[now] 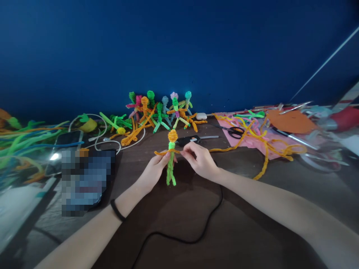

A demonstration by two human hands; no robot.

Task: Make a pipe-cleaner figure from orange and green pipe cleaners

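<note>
Left hand (pixel 159 164) pinches figure (pixel 171 145) short of surface (pixel 174 215) back edge, right hand (pixel 200 158) its orange strand (pixel 177 151); likely arm-shaping, next needing steady hold.

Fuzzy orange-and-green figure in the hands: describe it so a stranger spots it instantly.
Below the blue wall, over the dark brown table, find the bare left hand. It holds a fuzzy figure with orange head, green legs, the only figure held.

Left hand (pixel 157 166) pinching green fuzzy pipe-cleaner figure (pixel 171 164) with coiled orange head; right hand (pixel 200 158) pinching orange fuzzy strand (pixel 159 152) across it. Multicoloured fuzzy figures (pixel 159 116) beyond, on dark brown desk (pixel 174 213).
</note>
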